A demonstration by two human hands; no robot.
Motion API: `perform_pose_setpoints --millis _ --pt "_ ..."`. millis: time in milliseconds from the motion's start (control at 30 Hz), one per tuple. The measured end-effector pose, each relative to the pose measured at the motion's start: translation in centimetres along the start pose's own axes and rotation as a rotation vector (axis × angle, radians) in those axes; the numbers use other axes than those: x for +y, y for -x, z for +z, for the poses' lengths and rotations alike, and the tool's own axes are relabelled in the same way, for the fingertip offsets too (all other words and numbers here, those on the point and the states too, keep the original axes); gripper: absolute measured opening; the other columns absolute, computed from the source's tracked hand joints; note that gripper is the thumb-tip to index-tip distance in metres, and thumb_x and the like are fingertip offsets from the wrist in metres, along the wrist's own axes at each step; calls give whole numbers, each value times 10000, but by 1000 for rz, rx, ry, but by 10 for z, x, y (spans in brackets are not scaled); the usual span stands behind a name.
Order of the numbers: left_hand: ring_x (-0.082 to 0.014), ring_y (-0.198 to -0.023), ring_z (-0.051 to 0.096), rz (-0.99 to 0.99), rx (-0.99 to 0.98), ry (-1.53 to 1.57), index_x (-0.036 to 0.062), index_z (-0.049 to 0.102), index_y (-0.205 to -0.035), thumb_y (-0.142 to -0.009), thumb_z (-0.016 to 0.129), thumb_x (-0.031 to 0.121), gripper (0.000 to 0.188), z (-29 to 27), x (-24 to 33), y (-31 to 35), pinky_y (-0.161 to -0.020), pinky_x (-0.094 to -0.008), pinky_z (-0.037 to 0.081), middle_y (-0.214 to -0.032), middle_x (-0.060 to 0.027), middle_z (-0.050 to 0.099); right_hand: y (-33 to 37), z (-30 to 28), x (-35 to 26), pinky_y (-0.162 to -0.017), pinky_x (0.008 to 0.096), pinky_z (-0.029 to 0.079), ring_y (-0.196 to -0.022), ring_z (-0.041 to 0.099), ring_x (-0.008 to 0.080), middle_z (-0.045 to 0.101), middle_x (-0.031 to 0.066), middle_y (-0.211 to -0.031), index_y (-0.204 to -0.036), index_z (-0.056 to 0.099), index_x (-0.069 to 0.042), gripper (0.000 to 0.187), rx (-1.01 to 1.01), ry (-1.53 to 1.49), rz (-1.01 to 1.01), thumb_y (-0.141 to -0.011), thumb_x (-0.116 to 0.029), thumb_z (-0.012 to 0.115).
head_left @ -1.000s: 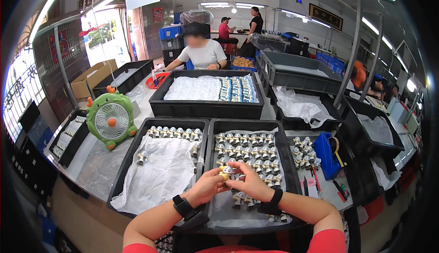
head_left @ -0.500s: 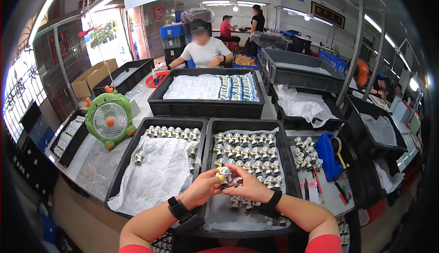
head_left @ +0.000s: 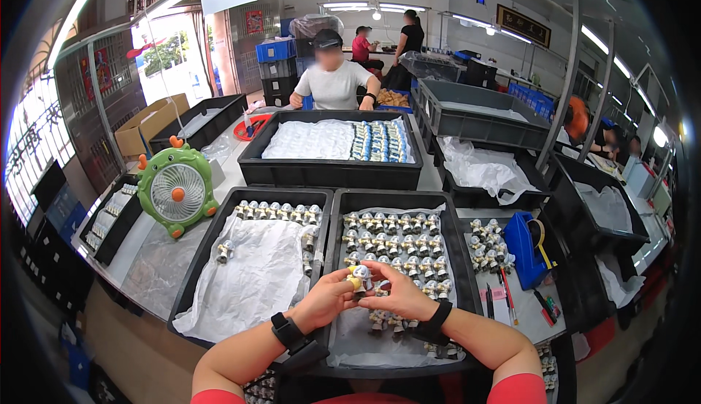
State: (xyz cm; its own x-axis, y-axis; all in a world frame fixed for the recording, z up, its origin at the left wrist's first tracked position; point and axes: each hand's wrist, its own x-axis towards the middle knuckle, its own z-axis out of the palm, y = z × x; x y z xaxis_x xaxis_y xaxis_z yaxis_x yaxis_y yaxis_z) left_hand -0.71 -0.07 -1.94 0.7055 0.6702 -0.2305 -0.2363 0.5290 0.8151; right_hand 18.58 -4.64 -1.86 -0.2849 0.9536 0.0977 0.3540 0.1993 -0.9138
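A small painted figurine (head_left: 360,275), white and yellow with a dark base, is held upright between my two hands. My left hand (head_left: 326,302) pinches it from the left, and my right hand (head_left: 400,296) closes on it from the right. Both hands hover over the near part of a black tray (head_left: 334,258) lined with white sheeting, where rows of similar figurines (head_left: 391,245) stand. Beside it on the left, another black tray (head_left: 191,272) has a row of figurines along its far side, a few at its right side and a lone figurine (head_left: 225,251) on the paper.
A green fan (head_left: 177,194) stands left of the trays. Beyond them is a large black tray (head_left: 328,174) of blue-and-white pieces, with a co-worker (head_left: 334,83) behind it. At right are a blue tape dispenser (head_left: 523,247), a figurine cluster (head_left: 491,245), pens and brushes (head_left: 509,298).
My hands and the figurine stay almost in place. Across the table, the co-worker has straightened and shifted to the right, with arms drawn apart.
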Motion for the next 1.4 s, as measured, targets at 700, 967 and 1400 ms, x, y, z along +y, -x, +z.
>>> perform_pose_setpoints --millis 700,967,1400 --pt "-263 -1080 589 1 2 20 -39 403 -1273 -931 426 28 349 2 2 1 -894 -359 508 -1199 -150 527 1 -1 -6 -885 321 421 -1117 507 185 513 77 -1238 -1362 410 -92 764 14 91 -15 -723 -305 771" --pt "-253 -1071 594 5 1 21 -35 410 -1269 -930 430 29 345 -1 -1 0 -886 -355 511 -1182 -144 537 1 -1 -5 -884 322 424 -1119 509 186 516 81 -1238 -1361 412 -85 762 16 106 -22 -724 -300 770" --pt "-212 -1021 614 -12 -7 31 14 429 -1264 -927 458 47 340 -1 0 -1 -862 -331 519 -1184 -110 552 1 -2 -7 -898 332 425 -1130 511 193 514 86 -1249 -1367 404 -84 765 15 129 -17 -725 -292 765"
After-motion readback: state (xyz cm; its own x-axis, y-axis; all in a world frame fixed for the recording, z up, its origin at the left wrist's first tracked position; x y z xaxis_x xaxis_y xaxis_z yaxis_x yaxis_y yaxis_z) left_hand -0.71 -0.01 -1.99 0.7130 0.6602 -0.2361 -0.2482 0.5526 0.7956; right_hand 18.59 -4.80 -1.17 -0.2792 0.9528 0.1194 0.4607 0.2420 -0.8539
